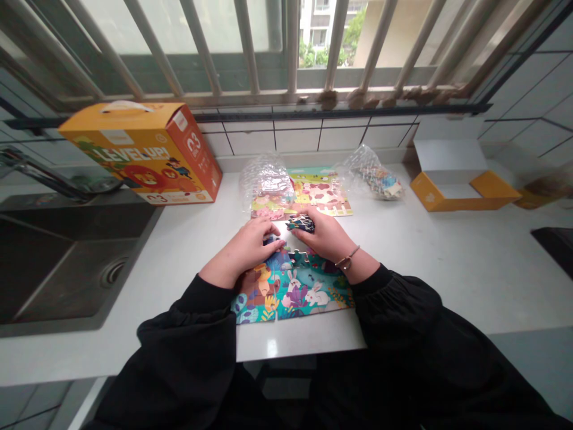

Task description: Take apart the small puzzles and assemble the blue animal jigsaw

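Two bare hands meet over a partly built jigsaw puzzle [308,298] of rabbits and leaves, laid flat near the front edge of a white bench [425,269] between a person's dark-sleeved forearms. The right hand [330,236] grips a small stack of loose pieces [301,223] between thumb and fingers, just beyond the puzzle's ragged upper side. The left hand [250,248] curls over the upper left corner, thumb close to the fingertips; whether it pinches a piece there cannot be told. The step under way appears to be filling in the upper part, where knobs and sockets lie exposed while the lower rows look largely joined. The next move would seem to call for picking one piece from the stack, turning it to match picture and outline, and pressing it flat without shifting its neighbors. Behind the hands lies a farm-scene puzzle [324,194], its left side partly covered by a bubble-wrap bag [266,173]; a second bag [373,176] with pieces rests to its right. An orange "LEVEL UP!" carton [154,158] stands at left, near the dark sink [96,322], and an open orange box [447,200] at right.
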### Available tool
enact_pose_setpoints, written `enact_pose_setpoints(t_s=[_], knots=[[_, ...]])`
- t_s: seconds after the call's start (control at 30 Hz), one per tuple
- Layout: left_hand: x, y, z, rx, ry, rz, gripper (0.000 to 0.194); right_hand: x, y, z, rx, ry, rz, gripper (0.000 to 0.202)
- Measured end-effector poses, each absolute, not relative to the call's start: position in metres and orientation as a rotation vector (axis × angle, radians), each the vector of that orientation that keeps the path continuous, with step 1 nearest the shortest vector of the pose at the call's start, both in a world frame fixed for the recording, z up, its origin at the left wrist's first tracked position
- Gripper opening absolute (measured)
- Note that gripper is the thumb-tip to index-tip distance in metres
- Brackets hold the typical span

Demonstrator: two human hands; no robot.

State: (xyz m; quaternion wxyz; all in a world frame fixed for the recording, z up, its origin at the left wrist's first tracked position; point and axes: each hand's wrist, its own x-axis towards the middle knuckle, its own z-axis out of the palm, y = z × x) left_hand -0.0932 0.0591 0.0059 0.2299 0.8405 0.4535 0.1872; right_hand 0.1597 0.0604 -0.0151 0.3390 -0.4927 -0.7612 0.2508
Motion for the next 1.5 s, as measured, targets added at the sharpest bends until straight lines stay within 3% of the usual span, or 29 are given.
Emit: enact_pose_setpoints(t_s=[0.1,0.23,0.33,0.53,0.93,1.2,1.33,1.5], knots=[[-0.098,0.057,0.01,2.308,1.297,0.484,0.028,0.16,0.06,-0.014,-1.292,-1.971,0.662,0.031],[-0.101,0.051,0.015,2.323,1.288,0.349,0.062,0.159,0.059,-0.012,-1.306,-1.969,0.675,0.032],[-0.099,0.047,0.019,2.355,1.241,0.272,0.07,0.158,0.059,-0.011,-1.322,-1.976,0.678,0.032],[-0.093,0.046,0.026,2.306,1.241,0.247,0.06,0.16,0.059,-0.014,-1.302,-1.98,0.674,0.03],[-0.092,0.045,0.026,2.072,1.233,0.527,0.029,0.162,0.06,-0.011,-1.278,-1.853,0.698,0.032],[-0.097,0.055,0.012,1.831,1.363,0.873,0.025,0.166,0.062,-0.005,-1.246,-1.563,0.796,0.043],[-0.094,0.053,0.016,1.822,1.341,0.955,0.023,0.165,0.061,-0.005,-1.163,-1.432,1.035,0.053],[-0.093,0.056,0.009,1.753,1.349,0.982,0.027,0.163,0.058,0.0,-1.012,-1.467,1.24,0.051]])
